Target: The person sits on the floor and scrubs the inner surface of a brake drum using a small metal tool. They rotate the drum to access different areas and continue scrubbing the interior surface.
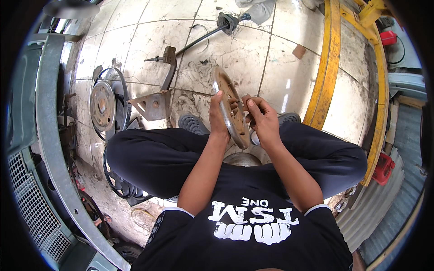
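A round, rusty metal disc (229, 107) with a worn shiny rim stands tilted on edge above my lap. My left hand (218, 118) grips its left side, thumb up along the rim and some fingers showing through the middle. At the disc's right face, my right hand (264, 119) is closed in a pinch on a small flat brown piece (245, 100). What that piece is I cannot make out. Between my legs, partly hidden, lies another round metal part (242, 159).
To the left are a rusty round plate (103, 106) with black rings, a metal bracket (153, 106) and a pedal arm (170, 67). A long rod with a boot (227, 23) lies ahead. A yellow steel frame (326, 67) runs along the right, near a red container (383, 168).
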`<action>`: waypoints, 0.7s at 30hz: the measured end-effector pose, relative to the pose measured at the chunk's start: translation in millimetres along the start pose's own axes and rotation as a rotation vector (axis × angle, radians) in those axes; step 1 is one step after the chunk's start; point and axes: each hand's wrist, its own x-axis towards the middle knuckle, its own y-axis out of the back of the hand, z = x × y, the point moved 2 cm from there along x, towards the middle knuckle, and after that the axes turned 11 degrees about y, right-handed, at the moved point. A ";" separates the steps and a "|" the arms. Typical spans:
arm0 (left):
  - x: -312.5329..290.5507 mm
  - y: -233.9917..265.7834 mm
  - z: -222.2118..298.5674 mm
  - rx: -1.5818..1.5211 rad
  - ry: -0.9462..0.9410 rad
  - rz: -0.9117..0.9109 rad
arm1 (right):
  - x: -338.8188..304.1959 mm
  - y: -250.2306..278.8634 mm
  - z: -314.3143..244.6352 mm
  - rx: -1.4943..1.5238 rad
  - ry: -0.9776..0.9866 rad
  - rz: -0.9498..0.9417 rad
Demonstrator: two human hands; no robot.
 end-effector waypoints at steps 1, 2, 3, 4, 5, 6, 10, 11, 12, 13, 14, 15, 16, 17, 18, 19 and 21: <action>-2.1 -3.9 1.1 -0.011 -0.002 0.001 | 0.2 -1.7 -2.1 -0.010 0.024 -0.022; -4.0 -7.1 2.1 -0.021 -0.004 0.002 | 0.5 -2.7 -3.3 -0.020 0.048 -0.044; -4.9 -8.4 2.3 -0.025 -0.003 -0.003 | 1.8 -1.5 1.7 -0.042 0.085 -0.050; -5.4 -10.0 2.6 -0.031 0.001 -0.011 | 4.1 -1.2 7.2 -0.067 0.123 -0.055; -6.0 -11.8 3.1 -0.036 0.004 -0.020 | 5.2 -0.2 10.8 -0.092 0.161 -0.059; -7.7 -13.7 3.5 -0.027 0.006 -0.031 | 4.9 2.9 13.0 -0.137 0.151 -0.069; -21.0 -22.7 9.4 0.026 -0.002 -0.041 | 2.3 -2.0 2.5 -0.248 0.137 -0.132; -21.5 -23.9 9.5 0.042 -0.004 -0.042 | 2.3 -2.4 1.3 -0.265 0.143 -0.149; -19.7 -22.5 8.1 0.038 -0.009 -0.039 | 2.0 -2.4 -0.6 -0.250 0.144 -0.163; -17.2 -20.4 7.1 0.034 -0.016 -0.034 | 2.1 -2.6 -2.7 -0.234 0.144 -0.177; -15.1 -19.0 6.4 0.030 -0.022 -0.030 | 2.2 -2.6 -5.6 -0.217 0.145 -0.192; -13.3 -18.4 5.8 0.022 -0.025 -0.060 | 3.5 0.0 -13.4 -0.271 0.216 -0.211; -13.1 -17.9 6.6 0.012 -0.030 -0.087 | 5.8 4.4 -22.9 -0.323 0.286 -0.234; -13.0 -16.8 6.5 0.003 -0.034 -0.112 | 8.0 8.1 -30.1 -0.373 0.353 -0.257; -10.0 -12.8 5.0 0.006 -0.034 -0.089 | 11.5 11.1 -33.4 -0.325 0.330 -0.240; -6.0 -10.5 4.2 0.011 -0.032 -0.070 | 15.9 14.1 -37.1 -0.277 0.309 -0.218; -2.7 -4.2 1.2 0.008 -0.025 -0.042 | 18.1 16.0 -33.8 -0.344 0.191 -0.202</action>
